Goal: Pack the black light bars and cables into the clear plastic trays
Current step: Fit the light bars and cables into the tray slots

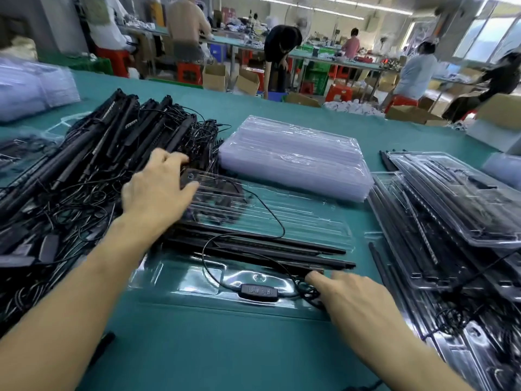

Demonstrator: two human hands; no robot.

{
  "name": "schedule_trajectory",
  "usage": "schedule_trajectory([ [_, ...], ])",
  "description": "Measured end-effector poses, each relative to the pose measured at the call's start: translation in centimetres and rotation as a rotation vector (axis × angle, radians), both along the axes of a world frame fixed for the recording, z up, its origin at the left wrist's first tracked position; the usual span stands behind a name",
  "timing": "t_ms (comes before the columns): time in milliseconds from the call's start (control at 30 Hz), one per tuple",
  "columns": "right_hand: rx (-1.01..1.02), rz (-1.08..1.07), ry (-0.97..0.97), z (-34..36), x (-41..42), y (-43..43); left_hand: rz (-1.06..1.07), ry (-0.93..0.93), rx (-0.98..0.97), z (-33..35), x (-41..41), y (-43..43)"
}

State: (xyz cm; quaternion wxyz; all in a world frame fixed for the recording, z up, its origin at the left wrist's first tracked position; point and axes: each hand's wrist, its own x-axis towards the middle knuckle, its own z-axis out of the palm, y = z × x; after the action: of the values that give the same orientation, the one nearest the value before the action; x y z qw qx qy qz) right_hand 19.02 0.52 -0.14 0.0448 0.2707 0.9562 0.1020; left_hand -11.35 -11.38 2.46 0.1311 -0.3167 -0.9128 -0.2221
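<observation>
A clear plastic tray [310, 224] lies open in front of me on the green table. Black light bars [267, 251] lie across its middle, and a thin black cable [270, 210] loops over them down to an inline controller [259, 292] in the near pocket. My left hand [158, 190] rests with spread fingers on the tray's far left corner, next to a big heap of loose black bars and cables [93, 170]. My right hand [349, 294] presses on the coiled cable at the tray's near right end, index finger extended.
A stack of empty clear trays [293, 156] sits behind the open one. Filled trays [451, 221] are piled at the right. More clear trays [31, 86] lie far left. Several people work at benches beyond the table, among cardboard boxes and red stools.
</observation>
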Motion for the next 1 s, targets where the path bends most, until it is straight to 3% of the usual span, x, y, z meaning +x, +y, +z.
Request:
schedule_trajectory([
  [100, -0.042, -0.003, -0.014, -0.2, 0.1, -0.1, 0.06, -0.123, -0.143, -2.0, -2.0, -0.8],
  [233, -0.075, 0.026, 0.005, 0.0, 0.2, -0.1, 0.039, -0.074, 0.094, -3.3, -2.2, -2.1],
  [333, -0.078, 0.028, -0.014, -0.2, 0.5, -0.2, -0.02, -0.142, 0.331, -3.4, -2.9, -4.3],
  [467, -0.077, 0.002, 0.054, -0.3, 0.6, -0.2, 0.047, 0.066, 0.411, -3.2, -3.5, -7.2],
  [533, -0.066, -0.02, 0.071, -0.5, 0.6, -0.3, 0.156, 0.063, 0.433, -2.6, -3.1, -8.2],
  [700, -0.018, -0.059, 0.072, -0.6, 0.4, -0.6, 0.369, -0.152, -0.097, -0.6, -2.8, -10.5],
  [900, -0.002, -0.061, 0.065, -0.8, 0.2, -0.4, 0.395, 0.031, -0.188, -1.7, -1.4, -9.9],
  [1000, -0.019, -0.066, 0.064, -0.9, 0.1, -0.5, 0.21, 0.178, -0.152, -1.3, 0.1, -6.6],
])
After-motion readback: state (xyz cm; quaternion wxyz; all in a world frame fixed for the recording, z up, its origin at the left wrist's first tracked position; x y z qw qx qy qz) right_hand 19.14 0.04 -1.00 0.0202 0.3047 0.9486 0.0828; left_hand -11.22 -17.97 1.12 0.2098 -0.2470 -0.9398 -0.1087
